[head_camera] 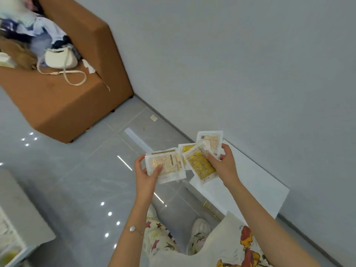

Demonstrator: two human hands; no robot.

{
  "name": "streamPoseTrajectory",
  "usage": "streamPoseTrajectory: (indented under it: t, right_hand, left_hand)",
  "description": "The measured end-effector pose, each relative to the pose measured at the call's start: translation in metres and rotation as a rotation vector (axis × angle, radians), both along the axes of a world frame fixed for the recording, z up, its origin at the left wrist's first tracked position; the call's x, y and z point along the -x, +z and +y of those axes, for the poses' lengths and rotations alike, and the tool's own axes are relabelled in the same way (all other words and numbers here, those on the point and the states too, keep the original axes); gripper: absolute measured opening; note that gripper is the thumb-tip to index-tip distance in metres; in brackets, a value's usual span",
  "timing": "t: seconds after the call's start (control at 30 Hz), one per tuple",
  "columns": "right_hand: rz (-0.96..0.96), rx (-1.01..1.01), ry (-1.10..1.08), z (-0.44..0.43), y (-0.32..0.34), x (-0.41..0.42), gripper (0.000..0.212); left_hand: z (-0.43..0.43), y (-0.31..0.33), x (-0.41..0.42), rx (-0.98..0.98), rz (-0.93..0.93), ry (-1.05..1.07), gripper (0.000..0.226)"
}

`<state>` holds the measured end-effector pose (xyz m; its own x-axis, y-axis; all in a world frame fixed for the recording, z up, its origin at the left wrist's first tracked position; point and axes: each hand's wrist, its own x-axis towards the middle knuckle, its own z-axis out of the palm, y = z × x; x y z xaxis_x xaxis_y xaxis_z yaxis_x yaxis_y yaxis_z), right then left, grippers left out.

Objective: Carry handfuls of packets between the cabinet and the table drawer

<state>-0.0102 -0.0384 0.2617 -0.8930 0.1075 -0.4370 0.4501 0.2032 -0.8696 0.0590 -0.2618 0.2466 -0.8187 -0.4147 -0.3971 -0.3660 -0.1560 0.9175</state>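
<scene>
Hands (147, 171) (223, 162) pinch light, floppy packets (166, 166) (200, 163) by their edges, fingers clamped, above a white board (256, 182).

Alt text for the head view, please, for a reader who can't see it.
Standing over a grey tiled floor, a person holds flat packets: the left hand grips one pale packet, the right hand a fan of yellow packets. A brown sofa with clothes and a white bag stands behind.

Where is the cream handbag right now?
In the head view, upper left: the handbag lies on the brown sofa, beside a pile of clothes.
</scene>
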Motion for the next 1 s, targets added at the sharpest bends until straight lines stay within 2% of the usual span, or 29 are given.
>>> streamPoseTrajectory:
  t: [0.13,0.33,0.57,1.0]
  right_hand:
    - [0.012,0.003,0.175,-0.086,0.017,0.011,0.042]
    - [0.034,0.025,0.384,-0.216,0.039,0.014,0.052]
    - [0.035,0.085,0.479,-0.346,0.065,0.006,0.052]
    - [0.015,0.117,0.800,-0.530,0.063,0.012,0.048]
  left_hand:
    - [-0.069,0.009,-0.025,-0.019,0.013,0.159,0.052]
    - [-0.179,0.025,-0.064,-0.056,0.018,0.372,0.051]
    - [-0.293,0.052,-0.105,-0.052,0.035,0.534,0.054]
    - [-0.399,0.051,-0.172,-0.130,0.024,0.957,0.060]
